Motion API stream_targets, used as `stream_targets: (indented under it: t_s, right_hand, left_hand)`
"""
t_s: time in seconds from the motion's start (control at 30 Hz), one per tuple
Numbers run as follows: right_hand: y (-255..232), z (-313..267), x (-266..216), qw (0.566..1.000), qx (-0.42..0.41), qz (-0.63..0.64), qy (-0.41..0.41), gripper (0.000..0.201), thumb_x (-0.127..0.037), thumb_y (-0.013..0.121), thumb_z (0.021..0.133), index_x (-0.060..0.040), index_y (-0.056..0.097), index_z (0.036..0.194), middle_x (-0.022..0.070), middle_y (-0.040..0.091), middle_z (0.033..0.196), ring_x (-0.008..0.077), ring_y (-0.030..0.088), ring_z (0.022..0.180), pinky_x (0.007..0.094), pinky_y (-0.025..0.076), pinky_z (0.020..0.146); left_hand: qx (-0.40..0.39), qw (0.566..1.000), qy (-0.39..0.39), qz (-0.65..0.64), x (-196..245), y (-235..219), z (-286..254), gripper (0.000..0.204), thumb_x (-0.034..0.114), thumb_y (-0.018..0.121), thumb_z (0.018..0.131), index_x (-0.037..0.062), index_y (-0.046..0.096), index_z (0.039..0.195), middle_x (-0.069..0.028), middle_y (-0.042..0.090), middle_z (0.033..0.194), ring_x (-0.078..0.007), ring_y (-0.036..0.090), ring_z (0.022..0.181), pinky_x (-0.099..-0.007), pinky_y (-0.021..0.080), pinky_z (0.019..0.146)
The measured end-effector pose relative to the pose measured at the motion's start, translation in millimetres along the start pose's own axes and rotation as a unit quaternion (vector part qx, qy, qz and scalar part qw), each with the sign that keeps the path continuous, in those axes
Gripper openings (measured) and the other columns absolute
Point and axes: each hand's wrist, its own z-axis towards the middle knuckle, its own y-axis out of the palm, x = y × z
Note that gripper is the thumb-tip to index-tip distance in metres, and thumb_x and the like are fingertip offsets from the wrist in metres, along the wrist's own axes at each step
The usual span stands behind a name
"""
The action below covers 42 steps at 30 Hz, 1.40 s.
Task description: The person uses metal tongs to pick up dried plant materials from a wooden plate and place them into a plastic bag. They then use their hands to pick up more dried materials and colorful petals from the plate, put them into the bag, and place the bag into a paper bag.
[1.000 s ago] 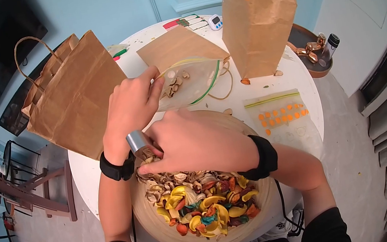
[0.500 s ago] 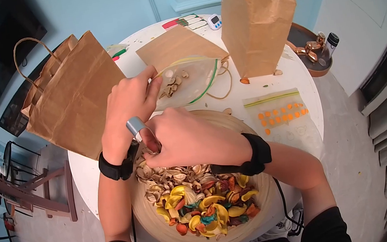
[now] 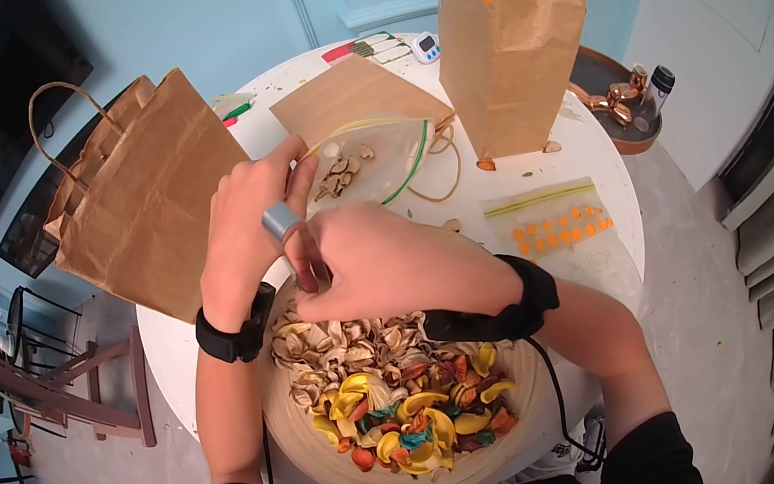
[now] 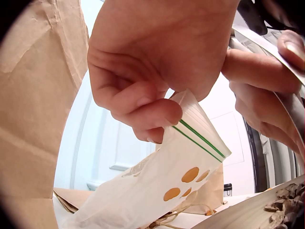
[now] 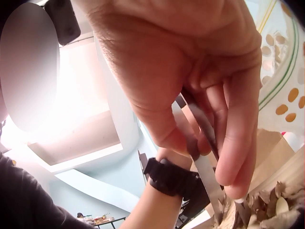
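My left hand (image 3: 251,213) pinches the edge of an open clear zip bag (image 4: 138,191), which has a green seal line, orange dots and a few brown pieces inside. My right hand (image 3: 399,255) grips silver metal tongs (image 3: 280,220), their bent end up and their tips down at the dried petals. In the right wrist view the tong tips (image 5: 231,210) are among brown petals (image 5: 281,205). The wooden bowl (image 3: 290,450) holds brown petals at the back and yellow, orange and teal pieces (image 3: 417,430) at the front.
Brown paper bags stand at left (image 3: 152,193) and back right (image 3: 514,55); another lies flat (image 3: 354,95) between them. A dotted zip bag (image 3: 546,222) lies on the right of the white table (image 3: 612,257). A small timer (image 3: 425,47) is at the back.
The right hand and tongs have moved up and slightly right over the bowl, uncovering more brown petals. The left hand keeps hold of the zip bag, nearly still.
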Motion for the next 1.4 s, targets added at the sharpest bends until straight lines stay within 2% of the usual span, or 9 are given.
stream_targets:
  t_s: [0.1, 0.2, 0.3, 0.43, 0.53, 0.63, 1.03, 1.23, 1.4]
  right_hand:
    - [-20.1, -3.9, -9.5, 1.000, 0.026, 0.003, -0.008, 0.021, -0.016, 0.076, 0.080, 0.0004, 0.064, 0.088, 0.0093, 0.069, 0.075, 0.0202, 0.069, 0.064, 0.0339, 0.054, 0.064]
    - [-44.5, -8.3, -15.6, 0.989, 0.020, 0.130, 0.067, 0.023, -0.020, 0.076, 0.080, 0.0007, 0.066, 0.077, 0.0100, 0.068, 0.067, 0.0189, 0.072, 0.062, 0.0308, 0.052, 0.052]
    - [-73.7, -17.2, -18.8, 0.985, 0.076, 0.115, 0.102, 0.025, -0.020, 0.077, 0.081, 0.0022, 0.067, 0.086, 0.0077, 0.068, 0.070, 0.0135, 0.072, 0.062, 0.0263, 0.053, 0.050]
    - [-101.2, -31.2, -26.8, 0.975, 0.141, 0.149, 0.091, 0.030, -0.019, 0.078, 0.081, 0.0035, 0.065, 0.095, 0.0090, 0.072, 0.082, 0.0138, 0.073, 0.065, 0.0246, 0.060, 0.060]
    - [-110.2, -35.8, -25.9, 0.979, 0.141, 0.114, 0.094, 0.020, -0.016, 0.077, 0.091, -0.0001, 0.066, 0.099, 0.0067, 0.072, 0.083, 0.0139, 0.075, 0.068, 0.0229, 0.062, 0.062]
    - [-108.2, -33.5, -23.4, 0.973, 0.178, 0.108, 0.095, 0.028, -0.021, 0.077, 0.081, 0.0030, 0.066, 0.091, 0.0069, 0.071, 0.076, 0.0113, 0.071, 0.062, 0.0252, 0.057, 0.058]
    - [-88.4, -6.3, 13.4, 0.947, 0.303, -0.096, 0.042, 0.029, -0.026, 0.078, 0.077, -0.0004, 0.066, 0.076, 0.0045, 0.063, 0.060, 0.0147, 0.059, 0.053, 0.0305, 0.050, 0.056]
    - [-91.7, -23.6, -14.1, 0.941, 0.318, -0.109, 0.019, 0.037, -0.033, 0.082, 0.076, -0.0006, 0.065, 0.073, 0.0035, 0.061, 0.059, 0.0146, 0.059, 0.052, 0.0300, 0.049, 0.054]
    - [-94.9, -41.0, -34.5, 0.971, 0.207, -0.112, 0.049, 0.045, -0.038, 0.085, 0.077, 0.0003, 0.064, 0.070, 0.0034, 0.060, 0.057, 0.0144, 0.058, 0.051, 0.0287, 0.047, 0.052]
  left_hand:
    - [0.006, 1.000, 0.008, -0.025, 3.0, -1.3, -3.7, 0.023, 0.026, 0.061, 0.101, 0.0035, 0.063, 0.095, -0.0211, 0.059, 0.064, -0.0446, 0.059, 0.063, -0.0455, 0.047, 0.059]
    - [-0.033, 0.999, -0.001, 0.038, 4.1, -4.3, -2.1, 0.019, 0.023, 0.061, 0.098, 0.0076, 0.069, 0.105, -0.0214, 0.067, 0.073, -0.0448, 0.067, 0.075, -0.0521, 0.052, 0.067]
    - [0.001, 1.000, 0.004, 0.017, 1.7, 0.9, -2.0, 0.019, 0.023, 0.061, 0.099, 0.0058, 0.067, 0.101, -0.0213, 0.063, 0.069, -0.0441, 0.063, 0.070, -0.0502, 0.049, 0.063]
    - [-0.006, 1.000, -0.008, 0.023, 6.8, -0.4, -2.1, 0.020, 0.024, 0.061, 0.100, 0.0047, 0.065, 0.097, -0.0203, 0.062, 0.068, -0.0427, 0.062, 0.068, -0.0483, 0.046, 0.061]
    - [-0.009, 1.000, -0.002, 0.030, 6.9, 0.2, -1.7, 0.021, 0.025, 0.061, 0.101, 0.0046, 0.065, 0.097, -0.0199, 0.062, 0.068, -0.0420, 0.062, 0.067, -0.0479, 0.046, 0.060]
    - [-0.006, 1.000, -0.005, 0.029, 7.2, 1.0, -2.3, 0.021, 0.025, 0.061, 0.101, 0.0046, 0.065, 0.097, -0.0195, 0.062, 0.068, -0.0416, 0.061, 0.066, -0.0478, 0.046, 0.060]
    - [-0.005, 0.999, 0.003, 0.038, 10.6, -1.6, -3.4, 0.018, 0.024, 0.060, 0.102, 0.0068, 0.066, 0.098, -0.0182, 0.062, 0.063, -0.0421, 0.064, 0.065, -0.0516, 0.048, 0.060]
    - [-0.001, 1.000, 0.008, 0.027, 8.4, -0.9, -3.4, 0.019, 0.024, 0.059, 0.102, 0.0070, 0.066, 0.098, -0.0189, 0.064, 0.066, -0.0425, 0.065, 0.067, -0.0525, 0.050, 0.062]
    - [0.017, 1.000, 0.011, 0.024, 5.9, -0.1, -4.7, 0.020, 0.025, 0.059, 0.102, 0.0065, 0.066, 0.098, -0.0193, 0.064, 0.067, -0.0427, 0.064, 0.068, -0.0513, 0.049, 0.062]
